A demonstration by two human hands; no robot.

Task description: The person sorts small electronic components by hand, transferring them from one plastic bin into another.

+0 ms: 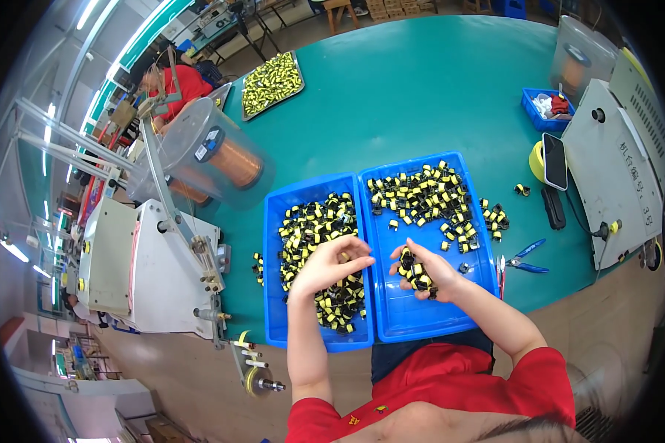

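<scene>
My right hand (440,272) is cupped around several small black-and-yellow coil bobbins (415,275), above the right blue bin (406,317). Over the left blue bin (273,295) hovers my left hand (329,267), its fingers curved and its thumb apart from the index finger, with nothing visible between them. Many bobbins of the same kind (303,229) fill the left bin. In the right bin, a spread of bobbins (425,192) lies mostly toward the far side. More bobbins (495,219) sit on the green table just right of that bin.
Blue-handled cutters (528,266), a phone (556,161) and a black case-like object (553,208) lie at right, beside a grey machine (617,159). At left stand another machine (174,273) and a copper wire spool (235,159). A person in red (181,87) works beyond.
</scene>
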